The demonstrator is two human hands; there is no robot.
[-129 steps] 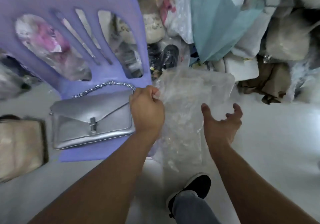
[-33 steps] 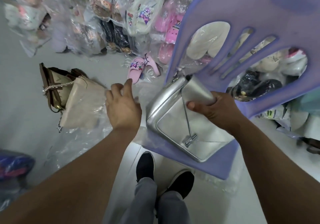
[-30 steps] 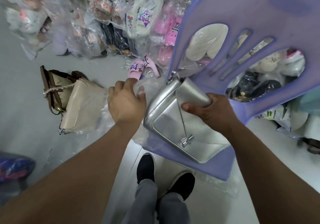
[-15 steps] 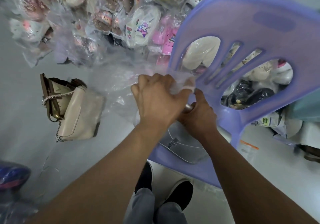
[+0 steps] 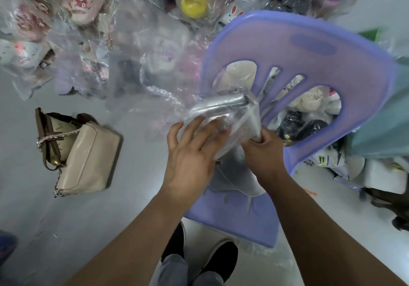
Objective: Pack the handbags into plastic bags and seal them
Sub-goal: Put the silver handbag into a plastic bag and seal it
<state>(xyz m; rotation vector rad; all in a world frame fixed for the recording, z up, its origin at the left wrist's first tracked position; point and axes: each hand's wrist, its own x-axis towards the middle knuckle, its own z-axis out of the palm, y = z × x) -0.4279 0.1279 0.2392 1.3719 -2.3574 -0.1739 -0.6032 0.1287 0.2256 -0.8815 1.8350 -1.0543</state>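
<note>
A silver handbag (image 5: 223,108) is raised on end over the purple chair seat (image 5: 234,217), its upper part inside a clear plastic bag (image 5: 155,99) that billows up and to the left. My left hand (image 5: 190,153) lies with spread fingers flat against the plastic over the bag's face. My right hand (image 5: 263,153) grips the silver handbag's right lower edge together with the plastic. A beige handbag (image 5: 86,164) with a chain strap lies on the grey floor at the left, on top of a brown-trimmed bag (image 5: 47,130).
The purple chair's slotted backrest (image 5: 309,53) rises right behind the hands. Piles of plastic-wrapped slippers and toys (image 5: 88,20) cover the floor at the back. More wrapped goods (image 5: 365,170) lie at the right. My two feet in dark shoes (image 5: 219,261) stand below the chair.
The silver handbag went from lying on the chair seat to standing inside the clear bag. My left hand opened from a grip on the plastic and now lies flat on it.
</note>
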